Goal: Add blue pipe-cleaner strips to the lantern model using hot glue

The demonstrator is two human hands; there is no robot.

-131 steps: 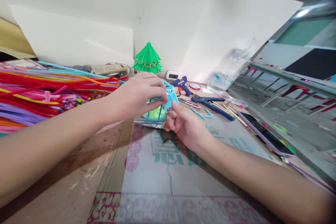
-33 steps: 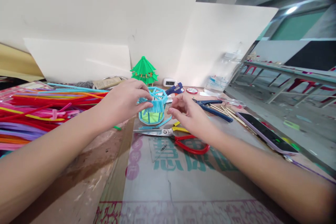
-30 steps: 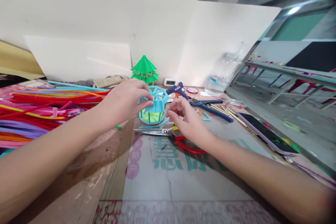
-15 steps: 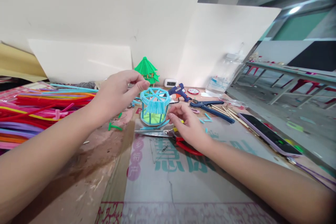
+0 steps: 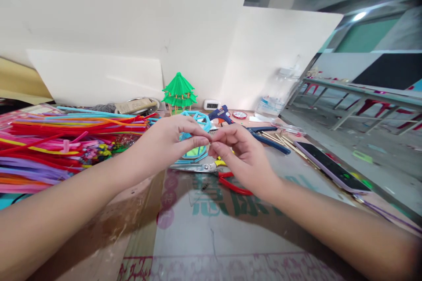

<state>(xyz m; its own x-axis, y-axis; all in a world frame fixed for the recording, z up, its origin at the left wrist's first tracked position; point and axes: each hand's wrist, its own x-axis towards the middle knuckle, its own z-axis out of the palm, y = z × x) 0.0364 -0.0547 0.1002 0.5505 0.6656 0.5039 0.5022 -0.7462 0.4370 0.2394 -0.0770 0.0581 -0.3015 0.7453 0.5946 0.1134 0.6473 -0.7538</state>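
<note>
My left hand (image 5: 168, 140) and my right hand (image 5: 245, 153) meet at the fingertips, both in a pinch. Anything between those fingers is too small or too hidden to make out. Partly covered behind them stands a small light-blue pavilion frame (image 5: 197, 116) of pipe cleaners, with a spoked top and a yellow-green base. Below the hands lie red-handled scissors (image 5: 194, 167), blades pointing left, on a printed plastic-covered board (image 5: 184, 237). My right wrist is above one red handle.
Bundles of coloured pipe cleaners (image 5: 36, 145) cover the left side. Behind stand a green-roofed model (image 5: 179, 90), a small digital clock (image 5: 211, 105), a blue glue gun (image 5: 221, 115) and a plastic bottle (image 5: 275, 92). Blue pliers (image 5: 270, 140), wooden sticks (image 5: 278, 139) and a phone (image 5: 331, 166) lie at right.
My left hand has come down and right from above the blue frame, and its fingertips now meet my right hand's. The view has shifted slightly.
</note>
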